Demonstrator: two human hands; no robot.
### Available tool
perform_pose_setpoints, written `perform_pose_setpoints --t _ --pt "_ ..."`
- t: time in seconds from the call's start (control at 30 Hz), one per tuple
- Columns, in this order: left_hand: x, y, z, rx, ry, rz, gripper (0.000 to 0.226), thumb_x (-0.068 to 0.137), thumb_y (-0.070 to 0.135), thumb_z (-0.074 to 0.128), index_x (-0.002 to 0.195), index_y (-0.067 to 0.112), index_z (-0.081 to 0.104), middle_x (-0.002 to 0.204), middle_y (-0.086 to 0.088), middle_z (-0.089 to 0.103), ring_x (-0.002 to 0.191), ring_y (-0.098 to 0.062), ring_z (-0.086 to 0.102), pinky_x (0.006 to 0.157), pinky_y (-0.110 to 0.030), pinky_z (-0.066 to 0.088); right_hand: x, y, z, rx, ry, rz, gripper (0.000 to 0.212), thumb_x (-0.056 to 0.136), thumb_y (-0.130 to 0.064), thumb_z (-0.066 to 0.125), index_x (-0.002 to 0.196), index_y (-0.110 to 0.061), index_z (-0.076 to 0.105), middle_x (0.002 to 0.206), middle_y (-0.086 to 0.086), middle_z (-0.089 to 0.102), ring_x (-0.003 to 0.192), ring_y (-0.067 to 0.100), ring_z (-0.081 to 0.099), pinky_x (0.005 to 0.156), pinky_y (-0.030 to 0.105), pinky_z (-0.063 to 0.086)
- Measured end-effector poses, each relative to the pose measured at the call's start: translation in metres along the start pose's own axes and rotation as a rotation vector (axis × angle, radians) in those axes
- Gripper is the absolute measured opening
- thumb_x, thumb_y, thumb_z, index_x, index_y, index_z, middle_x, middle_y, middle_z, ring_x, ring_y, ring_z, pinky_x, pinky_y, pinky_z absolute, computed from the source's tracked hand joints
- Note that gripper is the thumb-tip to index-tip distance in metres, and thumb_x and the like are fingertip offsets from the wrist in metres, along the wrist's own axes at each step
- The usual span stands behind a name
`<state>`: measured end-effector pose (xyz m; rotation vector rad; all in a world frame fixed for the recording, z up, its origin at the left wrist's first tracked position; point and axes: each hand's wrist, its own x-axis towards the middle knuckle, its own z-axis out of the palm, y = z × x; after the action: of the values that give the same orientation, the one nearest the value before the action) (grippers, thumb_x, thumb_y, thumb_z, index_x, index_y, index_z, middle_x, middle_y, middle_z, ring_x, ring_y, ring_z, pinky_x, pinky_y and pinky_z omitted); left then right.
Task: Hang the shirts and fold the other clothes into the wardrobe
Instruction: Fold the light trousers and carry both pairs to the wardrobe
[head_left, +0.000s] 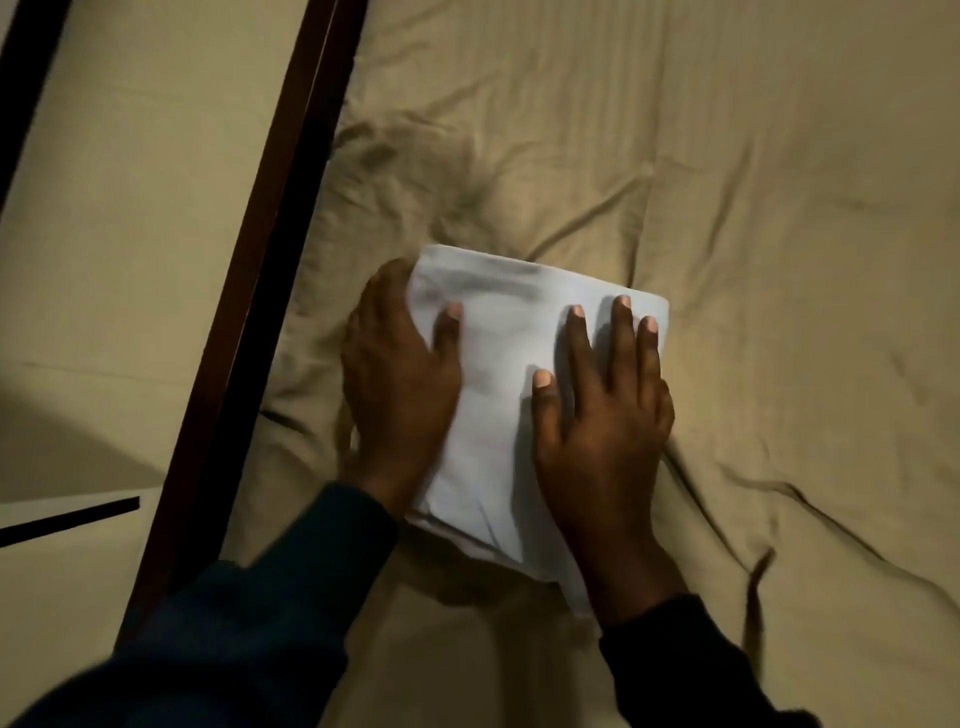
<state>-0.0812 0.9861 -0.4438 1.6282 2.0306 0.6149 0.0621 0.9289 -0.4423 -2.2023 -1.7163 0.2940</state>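
A white garment (498, 364), folded into a rectangle, lies on the tan bed sheet (753, 208) in the middle of the view. My left hand (397, 384) is at its left edge, thumb on top and the fingers curled under the edge, gripping the fold. My right hand (605, 405) lies flat on the right half of the garment with the fingers spread, pressing it down. Both arms wear dark sleeves. The wardrobe is out of view.
A dark wooden bed frame rail (260, 291) runs diagonally along the left of the sheet. Beyond it is pale floor (119, 234) with a dark strip (67, 519) at the lower left. The sheet is wrinkled around the garment.
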Motion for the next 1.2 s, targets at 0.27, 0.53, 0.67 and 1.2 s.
perform_pose_setpoints --t 0.27,0.53,0.67,1.2 --pt "-0.019 -0.023 0.041 0.333 -0.234 0.460 0.062 0.107 0.042 0.031 0.161 0.022 0.008 0.168 -0.003 -0.004 0.155 -0.021 -0.009 0.125 -0.048 0.003 -0.006 0.031 0.037 -0.070 -0.126 0.023 0.058 0.106 -0.043 0.031 0.159 -0.033 0.009 0.168 -0.003 -0.004 0.154 0.016 -0.009 0.122 0.054 0.005" --pt "-0.013 -0.031 0.060 0.401 -0.218 0.453 0.069 0.103 0.049 0.035 0.160 0.020 0.010 0.168 -0.004 -0.003 0.155 -0.022 -0.008 0.125 -0.049 0.005 -0.002 0.034 0.061 -0.153 -0.112 0.038 0.060 0.104 -0.049 0.026 0.159 -0.031 0.009 0.168 0.001 -0.002 0.154 0.020 -0.006 0.122 0.054 0.006" --pt "-0.013 -0.034 0.064 0.409 -0.229 0.427 0.069 0.103 0.051 0.033 0.160 0.020 0.009 0.168 -0.005 -0.002 0.155 -0.022 -0.007 0.125 -0.050 0.007 -0.003 0.032 0.062 -0.153 -0.119 0.041 0.062 0.104 -0.046 0.032 0.159 -0.030 0.011 0.168 0.002 0.000 0.154 0.021 -0.004 0.122 0.054 0.007" --pt "0.022 -0.034 -0.023 -0.395 -0.636 -0.380 0.083 0.067 0.056 0.087 0.133 0.018 0.053 0.128 0.003 0.064 0.114 -0.018 0.063 0.093 -0.038 0.054 -0.005 0.049 -0.047 1.160 -0.433 0.734 0.036 0.088 -0.026 0.074 0.122 -0.017 0.063 0.115 0.000 0.073 0.101 0.019 0.072 0.085 0.034 0.058"
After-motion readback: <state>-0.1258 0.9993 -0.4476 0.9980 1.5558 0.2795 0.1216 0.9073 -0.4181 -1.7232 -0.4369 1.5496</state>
